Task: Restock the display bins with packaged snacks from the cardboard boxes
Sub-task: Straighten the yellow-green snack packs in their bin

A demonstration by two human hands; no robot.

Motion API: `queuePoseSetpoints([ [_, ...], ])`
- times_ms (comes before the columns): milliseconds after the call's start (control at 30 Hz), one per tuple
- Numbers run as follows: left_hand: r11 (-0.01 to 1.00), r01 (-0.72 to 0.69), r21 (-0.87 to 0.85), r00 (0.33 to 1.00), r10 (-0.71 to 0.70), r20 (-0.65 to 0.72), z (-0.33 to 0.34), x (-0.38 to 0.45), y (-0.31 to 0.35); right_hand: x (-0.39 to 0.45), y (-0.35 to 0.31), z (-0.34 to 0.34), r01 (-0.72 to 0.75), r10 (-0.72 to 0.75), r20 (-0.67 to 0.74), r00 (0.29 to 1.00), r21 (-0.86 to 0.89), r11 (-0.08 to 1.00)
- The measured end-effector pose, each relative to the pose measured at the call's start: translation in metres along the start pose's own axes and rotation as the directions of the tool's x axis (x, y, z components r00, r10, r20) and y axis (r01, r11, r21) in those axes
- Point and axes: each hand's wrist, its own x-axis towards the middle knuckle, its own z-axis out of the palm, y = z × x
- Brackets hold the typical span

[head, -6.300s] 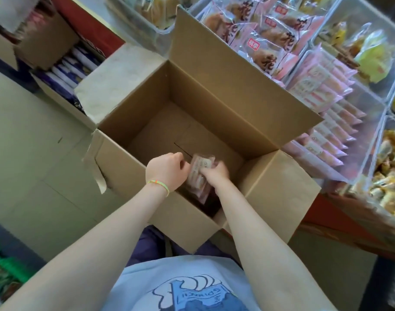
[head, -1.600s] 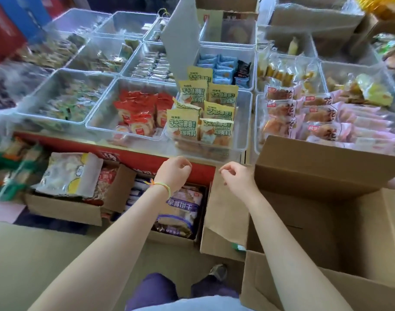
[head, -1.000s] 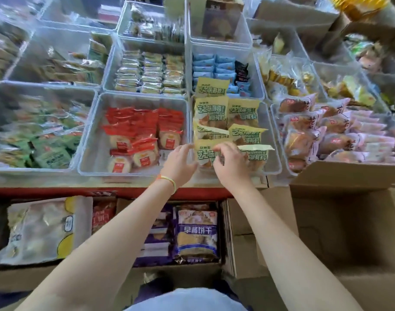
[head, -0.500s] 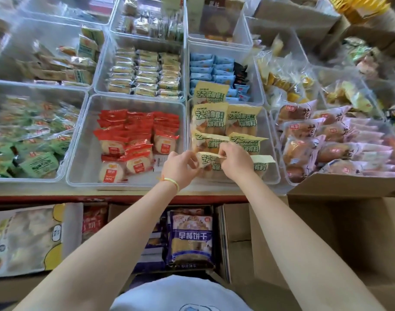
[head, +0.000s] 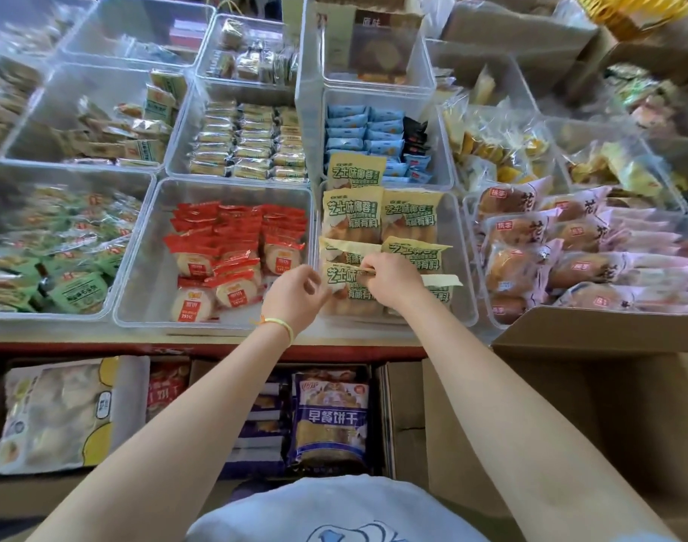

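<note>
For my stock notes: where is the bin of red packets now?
In the head view the red packets' bin sits front row, centre-left, directly left of the yellow packets' bin.

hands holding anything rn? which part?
Right hand pinches the top edge of a yellow-green plastic snack packet in the front clear bin. Left hand is beside it, fingers loosely curled, holding nothing.

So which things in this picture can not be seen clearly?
Head view:
- Front yellow snack packets: partly hidden by the right hand and left hand.
- Right hand's grip: fingertips hidden behind its own knuckles.
- Cardboard box: cut off by the right edge.
- Far left bins: blurred.
</note>
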Motion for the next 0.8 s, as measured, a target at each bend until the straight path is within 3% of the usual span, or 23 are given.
queuePoseSetpoints([
  [133, 0.998, -0.030, -0.052, 0.999, 0.031, 0.019, 0.004, 0.004, 0.007, -0.004, 0.005, -0.007, 0.023, -0.025, 0.065, 0.998, 0.023, 0.999],
  [233, 0.995, 0.069, -0.073, 0.997, -0.066, 0.045, 0.005, 0.007, 0.009, -0.003, 0.011, -0.009, 0.004, -0.004, 0.048, 0.999, -0.004, 1.000],
  [400, 0.986, 0.151, 0.075, 0.983, -0.158, 0.096, 0.000, 0.017, 0.013, -0.007, 0.024, -0.001, -0.019, 0.021, -0.108, 0.994, 0.017, 1.000],
  [500, 0.987, 0.143, 0.079, 0.986, -0.149, 0.075, 0.000, 0.014, 0.015, -0.020, 0.032, -0.002, 0.076, -0.047, -0.230, 0.972, 0.119, 0.990],
  [567, 0.995, 0.095, 0.024, 0.996, -0.095, 0.000, 0.000, 0.009, 0.017, -0.033, 0.042, -0.014, 0.105, -0.082, -0.180, 0.980, 0.122, 0.987],
  [633, 1.000, -0.011, -0.021, 0.997, 0.009, -0.078, 0.002, 0.007, 0.021, -0.043, 0.055, -0.026, 0.045, -0.046, -0.019, 0.999, -0.039, 0.998],
  [733, 0.969, -0.208, 0.131, 0.974, 0.217, -0.066, 0.006, 0.010, 0.033, -0.045, 0.072, -0.033, -0.061, 0.078, 0.055, 0.995, -0.256, 0.965],
  [800, 0.928, -0.274, 0.251, 0.958, 0.288, -0.019, 0.008, 0.013, 0.044, -0.040, 0.075, -0.033, -0.092, 0.094, 0.003, 0.996, -0.165, 0.982],
])
